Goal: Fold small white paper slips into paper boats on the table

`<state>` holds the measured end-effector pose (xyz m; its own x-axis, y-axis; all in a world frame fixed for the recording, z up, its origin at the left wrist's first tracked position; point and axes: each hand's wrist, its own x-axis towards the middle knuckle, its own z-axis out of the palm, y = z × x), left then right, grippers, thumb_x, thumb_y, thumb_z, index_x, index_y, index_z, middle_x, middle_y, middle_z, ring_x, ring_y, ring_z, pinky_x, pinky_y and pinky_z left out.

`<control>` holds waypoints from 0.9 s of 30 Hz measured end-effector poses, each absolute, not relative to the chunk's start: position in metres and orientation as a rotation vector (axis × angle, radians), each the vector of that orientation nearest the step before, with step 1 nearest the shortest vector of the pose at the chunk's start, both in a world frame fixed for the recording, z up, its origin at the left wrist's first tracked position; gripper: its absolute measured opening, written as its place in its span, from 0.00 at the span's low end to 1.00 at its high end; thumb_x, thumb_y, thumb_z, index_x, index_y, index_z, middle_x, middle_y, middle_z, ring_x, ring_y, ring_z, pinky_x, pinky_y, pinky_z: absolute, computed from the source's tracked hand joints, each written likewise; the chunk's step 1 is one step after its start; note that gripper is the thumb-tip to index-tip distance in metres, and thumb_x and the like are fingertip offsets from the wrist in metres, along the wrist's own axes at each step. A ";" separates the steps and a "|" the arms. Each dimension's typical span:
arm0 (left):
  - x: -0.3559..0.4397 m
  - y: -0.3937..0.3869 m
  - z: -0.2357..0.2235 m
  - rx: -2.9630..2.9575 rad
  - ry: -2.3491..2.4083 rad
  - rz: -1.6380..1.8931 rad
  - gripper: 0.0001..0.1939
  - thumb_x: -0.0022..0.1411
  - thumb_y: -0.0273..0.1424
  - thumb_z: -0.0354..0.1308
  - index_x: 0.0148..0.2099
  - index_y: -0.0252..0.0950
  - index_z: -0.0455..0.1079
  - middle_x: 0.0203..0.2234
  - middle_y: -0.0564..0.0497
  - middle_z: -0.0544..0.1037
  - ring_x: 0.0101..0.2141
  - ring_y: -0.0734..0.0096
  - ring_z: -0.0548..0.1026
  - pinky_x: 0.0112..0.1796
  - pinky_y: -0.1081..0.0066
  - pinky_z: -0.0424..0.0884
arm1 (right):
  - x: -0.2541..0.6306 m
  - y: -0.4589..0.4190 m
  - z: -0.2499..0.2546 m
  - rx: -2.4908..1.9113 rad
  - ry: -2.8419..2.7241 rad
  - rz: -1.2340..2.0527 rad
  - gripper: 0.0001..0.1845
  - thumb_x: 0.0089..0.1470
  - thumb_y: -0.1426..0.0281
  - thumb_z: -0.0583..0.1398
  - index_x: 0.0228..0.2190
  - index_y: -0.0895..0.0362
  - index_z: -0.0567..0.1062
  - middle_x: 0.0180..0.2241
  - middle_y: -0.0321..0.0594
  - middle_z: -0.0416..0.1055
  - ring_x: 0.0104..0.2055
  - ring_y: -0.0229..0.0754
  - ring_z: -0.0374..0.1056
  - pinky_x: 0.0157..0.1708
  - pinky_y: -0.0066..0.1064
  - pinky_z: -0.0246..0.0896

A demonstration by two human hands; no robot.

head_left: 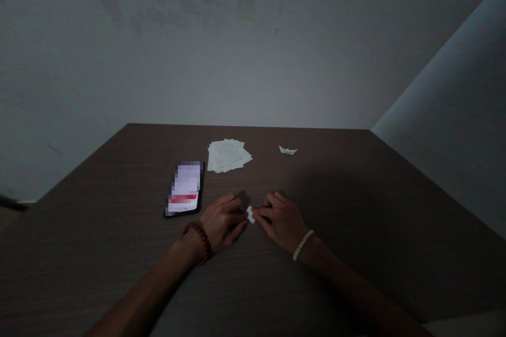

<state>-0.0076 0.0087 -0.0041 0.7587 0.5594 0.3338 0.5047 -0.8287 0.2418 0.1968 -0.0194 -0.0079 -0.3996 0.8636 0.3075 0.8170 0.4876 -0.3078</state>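
Note:
A small folded piece of white paper [251, 215] is pinched between my two hands, low over the table's middle. My left hand [224, 219] grips its left side between thumb and fingers, with a brown bead bracelet at the wrist. On the other side, the fingertips of my right hand [281, 219] are closed on the paper's right edge; a pale bead bracelet circles that wrist. My fingers cover part of the paper, so its full shape is hidden. Beyond my right hand lies a small folded paper boat [288, 151].
A loose stack of printed paper sheets [228, 156] lies beyond my left hand. Left of that hand, a phone [184, 189] with a lit screen rests on the dark wooden table [118, 242]. The table's far edge meets a grey wall [253, 73].

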 end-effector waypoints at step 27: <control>-0.006 0.004 0.003 2.940 0.837 0.534 0.11 0.62 0.28 0.50 0.36 0.37 0.75 0.40 0.48 0.78 0.37 0.61 0.69 0.36 0.62 0.65 | 0.195 -0.030 -0.001 -1.425 -2.321 0.020 0.10 0.57 0.63 0.58 0.39 0.50 0.77 0.32 0.40 0.65 0.38 0.43 0.58 0.35 0.35 0.49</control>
<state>-0.0059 0.0044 0.0034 0.7954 0.5175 0.3155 0.5044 -0.8538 0.1288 0.1947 -0.0303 -0.0010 -0.3903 0.8561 0.3387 0.8503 0.4763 -0.2241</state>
